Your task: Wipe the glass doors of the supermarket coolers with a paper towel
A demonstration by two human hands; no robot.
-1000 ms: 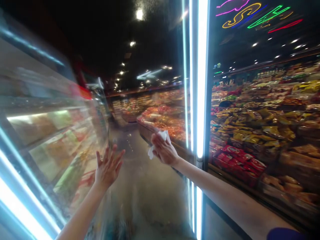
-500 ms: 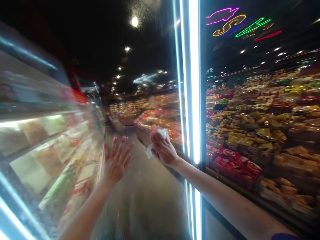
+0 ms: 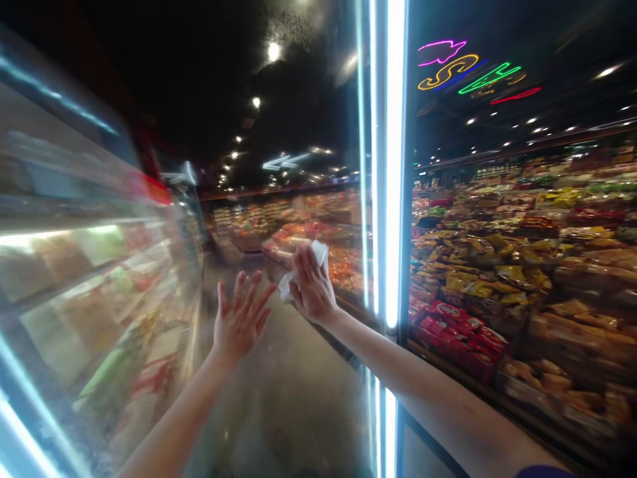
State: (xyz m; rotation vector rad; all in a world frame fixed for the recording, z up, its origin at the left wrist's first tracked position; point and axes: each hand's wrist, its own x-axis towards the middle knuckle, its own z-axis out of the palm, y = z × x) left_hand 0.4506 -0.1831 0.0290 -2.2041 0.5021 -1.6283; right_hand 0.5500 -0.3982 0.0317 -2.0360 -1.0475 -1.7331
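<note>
My right hand (image 3: pixel 311 287) presses a crumpled white cloth (image 3: pixel 318 253) flat against a glass door (image 3: pixel 298 133), fingers laid over the cloth. My left hand (image 3: pixel 243 318) is spread open with its palm on the same glass, just left of the right hand and a little lower. The glass reflects a shop aisle and ceiling lights and looks speckled with droplets near the top.
A bright vertical light strip (image 3: pixel 394 166) runs down the door frame right of my hands. Behind the glass to the right are shelves of packaged snacks (image 3: pixel 497 279). On the left a lit refrigerated case (image 3: pixel 89 279) shows blurred packs. Neon signs (image 3: pixel 468 70) glow above.
My right hand and the cloth have slid left and slightly up on the glass. The left hand has moved right and up, ending close beside the right hand.
</note>
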